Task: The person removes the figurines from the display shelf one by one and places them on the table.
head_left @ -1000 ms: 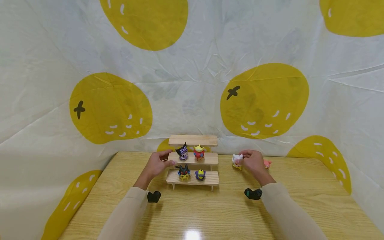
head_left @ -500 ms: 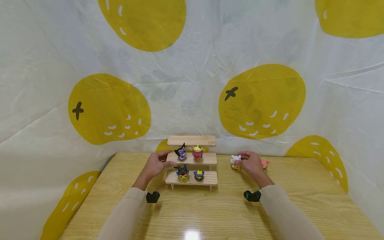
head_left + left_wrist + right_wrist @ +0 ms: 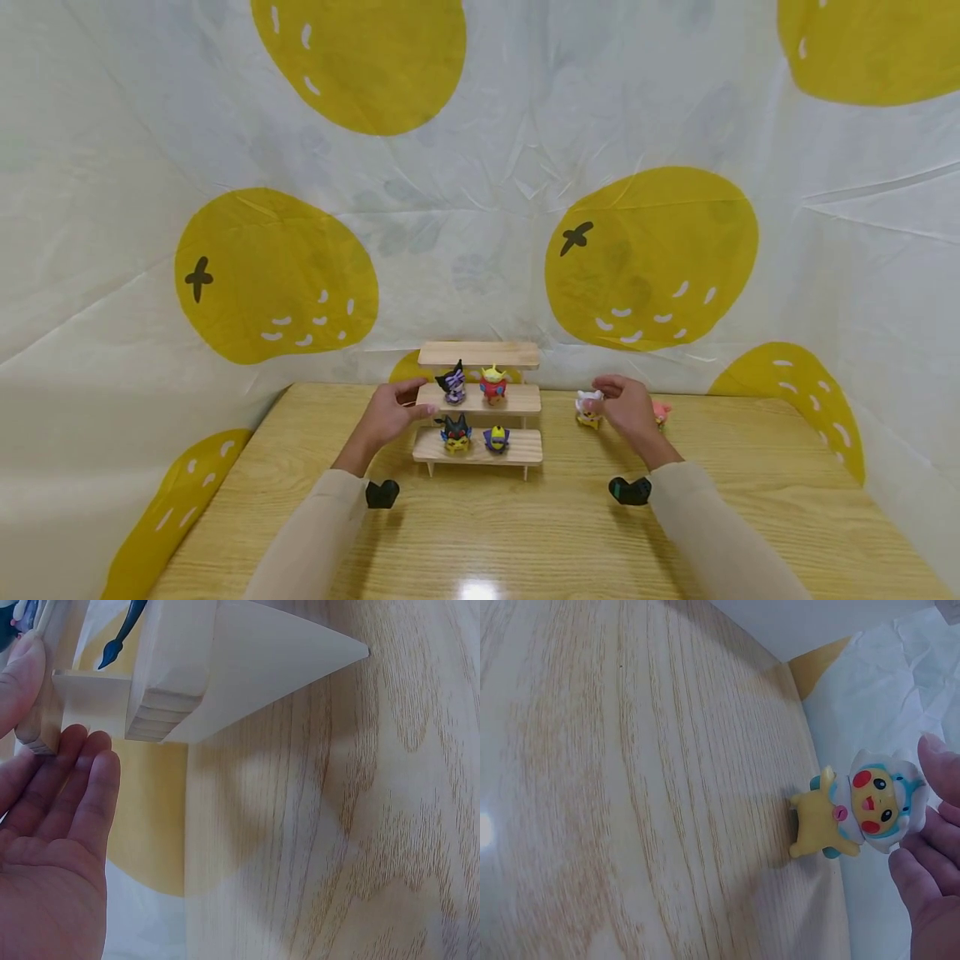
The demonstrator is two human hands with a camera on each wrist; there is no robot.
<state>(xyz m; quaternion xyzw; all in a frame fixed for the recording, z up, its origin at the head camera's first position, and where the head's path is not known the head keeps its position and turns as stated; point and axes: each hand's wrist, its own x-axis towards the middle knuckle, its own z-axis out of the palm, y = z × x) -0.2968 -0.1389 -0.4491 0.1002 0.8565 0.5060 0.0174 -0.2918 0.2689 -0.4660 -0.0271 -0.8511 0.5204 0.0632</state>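
The left hand grips the left end of the middle step of a three-tiered wooden stand, thumb along the front edge and index finger behind; the other fingers reach out nearly straight, a little lower. The stand is near the back edge of the tabletop, slightly left of its middle. To the right of the stand, also toward the back edge, the right hand is partly closed and has the head of a white-hooded figurine between thumb and fingers. That figurine is upright, with a yellow body, red cheeks and blue trim on the hood; whether its feet carry its weight on the tabletop cannot be told. Just beyond the right hand, nearer the right edge, sits a pink figurine, partly hidden. On the middle step, a black-and-purple figurine stands near the left end, close to the left hand, with a red figurine beside it. Below, the bottom step carries a black-and-yellow figurine toward the left and a smaller purple-and-yellow figurine right of centre. A pale cloth printed with large yellow fruit hangs behind the back edge.
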